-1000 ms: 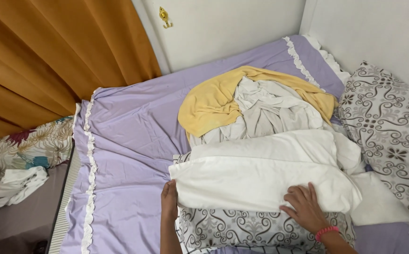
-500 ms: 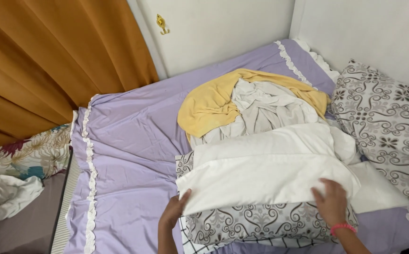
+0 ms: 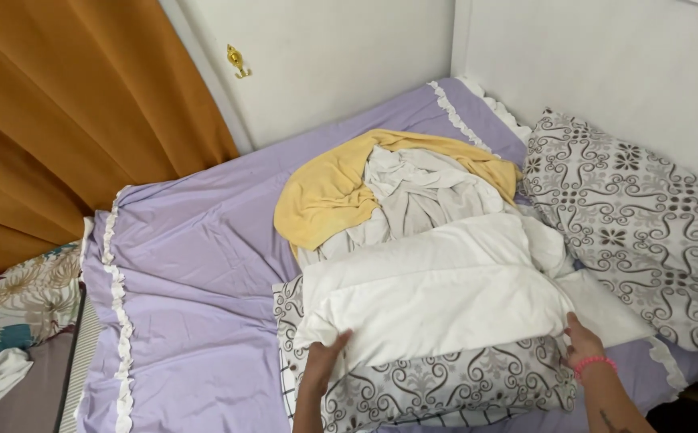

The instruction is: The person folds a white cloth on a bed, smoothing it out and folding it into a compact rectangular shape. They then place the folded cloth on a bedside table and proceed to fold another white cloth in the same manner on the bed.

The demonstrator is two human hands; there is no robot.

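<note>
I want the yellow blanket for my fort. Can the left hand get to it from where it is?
Probably yes. The left hand grips the near edge of the folded white blanket. The rumpled yellow blanket lies uncovered beyond, on the purple bed sheet. Nothing blocks the way, but it would have to let go and stretch.

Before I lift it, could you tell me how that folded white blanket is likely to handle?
The white blanket is probably floppy: its edges sag over the patterned pillow. It looks puffy, so likely light for its bulk. With the left hand and right hand at opposite ends, the middle may droop and unfold.
</note>
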